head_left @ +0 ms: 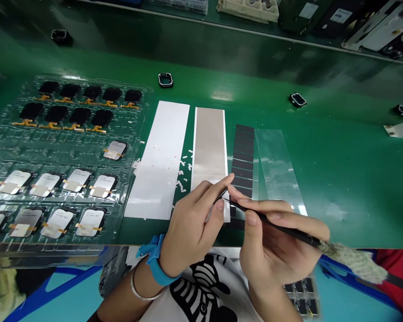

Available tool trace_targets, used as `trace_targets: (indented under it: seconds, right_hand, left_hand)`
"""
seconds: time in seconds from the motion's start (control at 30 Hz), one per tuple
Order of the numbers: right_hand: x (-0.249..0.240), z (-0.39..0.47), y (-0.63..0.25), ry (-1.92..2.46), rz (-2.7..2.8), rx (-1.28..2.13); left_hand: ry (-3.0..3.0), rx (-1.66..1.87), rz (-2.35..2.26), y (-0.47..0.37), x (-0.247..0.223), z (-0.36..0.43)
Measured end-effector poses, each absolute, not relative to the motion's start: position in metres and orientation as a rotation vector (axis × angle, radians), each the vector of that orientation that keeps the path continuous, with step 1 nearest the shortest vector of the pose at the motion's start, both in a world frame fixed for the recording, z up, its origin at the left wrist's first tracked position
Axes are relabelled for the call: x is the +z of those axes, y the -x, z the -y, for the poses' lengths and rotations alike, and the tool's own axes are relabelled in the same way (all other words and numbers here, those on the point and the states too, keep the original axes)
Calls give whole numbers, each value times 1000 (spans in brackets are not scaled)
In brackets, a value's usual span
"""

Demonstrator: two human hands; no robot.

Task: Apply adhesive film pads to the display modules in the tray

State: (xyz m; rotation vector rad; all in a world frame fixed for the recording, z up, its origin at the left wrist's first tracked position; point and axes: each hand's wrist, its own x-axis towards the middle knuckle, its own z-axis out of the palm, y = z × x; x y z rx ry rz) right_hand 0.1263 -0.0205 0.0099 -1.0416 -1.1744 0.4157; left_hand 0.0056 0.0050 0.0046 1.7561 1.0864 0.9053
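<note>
My left hand [196,219] is closed, pinching a small watch screen [220,195] edge-on between thumb and fingers. Only a thin dark edge of it shows; my fingers hide the rest. In my right hand [275,241] are black tweezers [289,230], gripped like a pen, with cloth-like wrapping on their rear end. Their fine tip meets the screen's edge near my left thumb. Under and beyond my hands lie a beige strip sheet [210,143] with white borders and a strip of black rectangular pieces [243,154].
At left, a clear plastic tray [53,150] bears several watch screens, some black side up, others silver side up. A white sheet [157,161] has small white scraps [182,172] beside it. Right of the strips lies clear film [278,161]. Black watch frames [165,80] stand farther back, below a shelf.
</note>
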Motion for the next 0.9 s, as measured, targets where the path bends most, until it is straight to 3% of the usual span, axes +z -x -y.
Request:
trace_targets:
  seconds: [0.9]
  right_hand:
    - [5,17,-129,962,1241,351]
  left_hand:
    - [-1686,943,-1027,-6,3,-4]
